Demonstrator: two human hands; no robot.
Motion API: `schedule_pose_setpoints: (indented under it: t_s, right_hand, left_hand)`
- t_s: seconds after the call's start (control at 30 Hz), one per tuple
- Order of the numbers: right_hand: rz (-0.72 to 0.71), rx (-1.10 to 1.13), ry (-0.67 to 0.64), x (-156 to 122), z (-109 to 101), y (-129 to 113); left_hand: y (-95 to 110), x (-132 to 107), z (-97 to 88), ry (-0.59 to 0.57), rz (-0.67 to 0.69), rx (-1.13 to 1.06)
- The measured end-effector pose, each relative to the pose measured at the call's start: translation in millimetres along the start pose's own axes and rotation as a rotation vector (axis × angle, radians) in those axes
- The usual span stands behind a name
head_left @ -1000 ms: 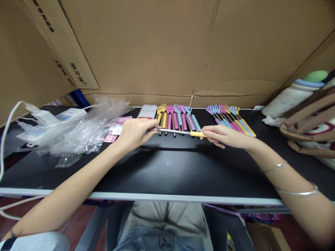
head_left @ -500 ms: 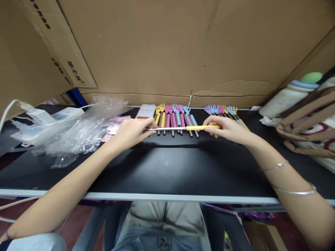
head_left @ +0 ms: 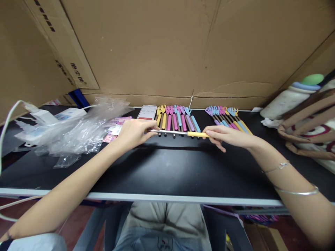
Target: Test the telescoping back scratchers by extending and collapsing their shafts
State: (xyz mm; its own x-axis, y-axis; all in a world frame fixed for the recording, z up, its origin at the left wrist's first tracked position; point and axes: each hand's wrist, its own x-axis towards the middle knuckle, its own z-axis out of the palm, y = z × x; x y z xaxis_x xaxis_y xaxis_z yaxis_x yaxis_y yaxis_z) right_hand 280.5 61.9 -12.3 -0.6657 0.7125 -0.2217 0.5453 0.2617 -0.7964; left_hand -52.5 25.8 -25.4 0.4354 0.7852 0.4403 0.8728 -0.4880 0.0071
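Note:
Level above the black table, a telescopic back scratcher with a yellow grip stretches between my two hands. My left hand pinches the far end of its metal rod, and the tip there is hidden by the fingers. With thumb and forefinger, my right hand holds the end of the yellow grip; its lower fingers hang loose. Behind the rod lies a row of similar back scratchers in yellow, pink, blue and purple. A second group of back scratchers lies beyond my right hand.
A phone showing a timer leans at the back. Crumpled clear plastic bags and a white power strip lie left. A bottle and brown-handled bag stand right. Cardboard walls the back.
My right hand has slid toward the outer end of the yellow grip, its lower fingers loosening. The back scratcher stays between both hands, slightly lower at the right.

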Motion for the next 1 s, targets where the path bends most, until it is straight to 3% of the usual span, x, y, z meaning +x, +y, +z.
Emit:
schedule_pose_setpoints:
  t_s: [0.33,0.57,0.87,0.93,1.0]
  right_hand:
    - [-0.015,-0.271,0.19,-2.3,-8.3,2.8]
    - [-0.05,-0.305,-0.035,-4.3,-11.9,2.0]
    - [-0.04,-0.167,-0.247,-14.3,-20.3,-0.1]
    - [-0.035,-0.166,-0.24,-14.3,-20.5,-0.4]
    - [-0.052,-0.191,-0.154,-12.5,-20.4,1.6]
  left_hand:
    - [-4.4,1.1,1.3,-0.131,0.005,0.076]
    - [-15.2,0.0,5.8,-0.113,0.15,0.099]
    - [-11.5,-0.9,4.2,0.086,0.247,0.073]
    - [-10.1,-1.3,4.9,0.092,0.259,0.089]
    - [-9.5,-1.4,5.9,0.082,0.246,0.11]
